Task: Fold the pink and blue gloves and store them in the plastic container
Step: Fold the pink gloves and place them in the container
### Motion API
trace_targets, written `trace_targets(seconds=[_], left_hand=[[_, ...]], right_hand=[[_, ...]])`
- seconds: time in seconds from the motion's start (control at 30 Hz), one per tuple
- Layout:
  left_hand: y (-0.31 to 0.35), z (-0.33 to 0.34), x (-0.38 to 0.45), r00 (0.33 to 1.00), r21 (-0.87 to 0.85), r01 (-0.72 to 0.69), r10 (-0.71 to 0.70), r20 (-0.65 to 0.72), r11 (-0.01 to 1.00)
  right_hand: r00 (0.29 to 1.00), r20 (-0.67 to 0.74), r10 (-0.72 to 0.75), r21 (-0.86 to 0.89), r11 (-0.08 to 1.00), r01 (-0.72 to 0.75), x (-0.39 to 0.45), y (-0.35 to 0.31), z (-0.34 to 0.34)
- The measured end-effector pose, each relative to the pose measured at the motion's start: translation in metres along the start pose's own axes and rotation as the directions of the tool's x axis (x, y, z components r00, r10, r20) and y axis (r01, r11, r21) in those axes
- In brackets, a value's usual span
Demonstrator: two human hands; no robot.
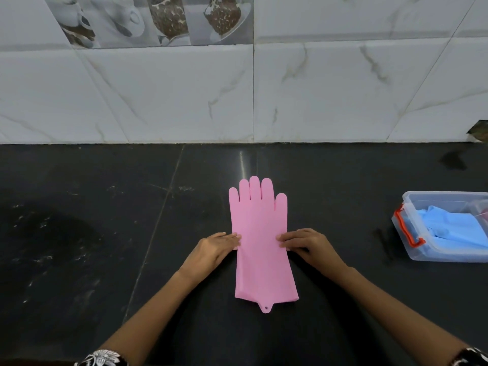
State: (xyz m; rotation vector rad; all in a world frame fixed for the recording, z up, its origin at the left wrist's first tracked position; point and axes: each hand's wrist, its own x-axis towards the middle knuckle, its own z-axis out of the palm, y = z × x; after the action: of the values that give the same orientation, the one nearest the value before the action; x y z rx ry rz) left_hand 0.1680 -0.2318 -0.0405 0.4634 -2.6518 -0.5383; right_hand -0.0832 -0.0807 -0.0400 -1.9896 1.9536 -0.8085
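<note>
Pink glove [260,241]: lies flat and unfolded on the black countertop [105,233], fingers toward the tiled wall [237,88], cuff toward the person.
Left hand [216,247]: loosely spread, fingertips touching the glove's left edge at mid-length; gripping nothing.
Right hand [306,244]: loosely spread, fingertips resting on the glove's right edge; gripping nothing.
Plastic container [412,247]: clear, lidless, red-orange latch [408,231] on the near-left wall; stands well apart to the right.
Container contents: blue glove [454,228] inside; a pinkish item at the frame edge cannot be identified.
</note>
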Motion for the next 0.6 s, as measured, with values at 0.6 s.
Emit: trace_targets(seconds=[0.6], left_hand=[[0.054, 0.024, 0.042, 0.394, -0.630, 0.655, -0.900, -0.186, 0.417]], right_hand=[[0.674, -0.211, 0.708, 0.428, 0.687, -0.588, 0.026, -0.029, 0.019]])
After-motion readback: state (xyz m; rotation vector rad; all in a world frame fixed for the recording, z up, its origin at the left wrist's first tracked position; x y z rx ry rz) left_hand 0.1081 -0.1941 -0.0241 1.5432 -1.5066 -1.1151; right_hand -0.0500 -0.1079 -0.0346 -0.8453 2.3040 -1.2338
